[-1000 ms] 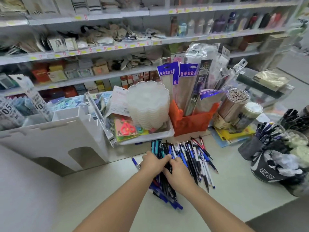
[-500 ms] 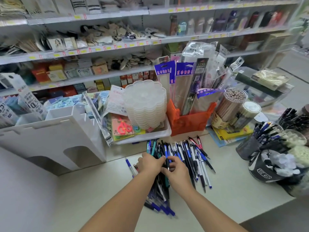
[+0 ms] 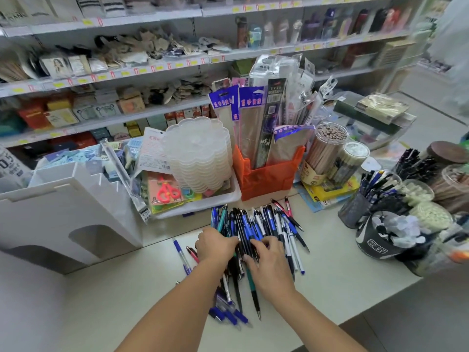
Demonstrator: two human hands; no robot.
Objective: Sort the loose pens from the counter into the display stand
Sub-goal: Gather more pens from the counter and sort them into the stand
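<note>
The pile of pens (image 3: 256,232) lies on the counter (image 3: 342,280), in the middle, and both hands are on it: the left hand (image 3: 215,243) on its left part, the right hand (image 3: 270,260) just beside, on its right part. Two single pens (image 3: 182,256) lie left of the left hand, apart from the pile. The display stand (image 3: 63,212) is far left on the counter. Behind the pile stands a tray (image 3: 203,204) (a stack of lids (image 3: 200,158) is in it), and right of the tray a bin (image 3: 269,174) with packets. At the right edge stand cups with pens (image 3: 368,199). Shelves (image 3: 152,72) run behind everything.
</note>
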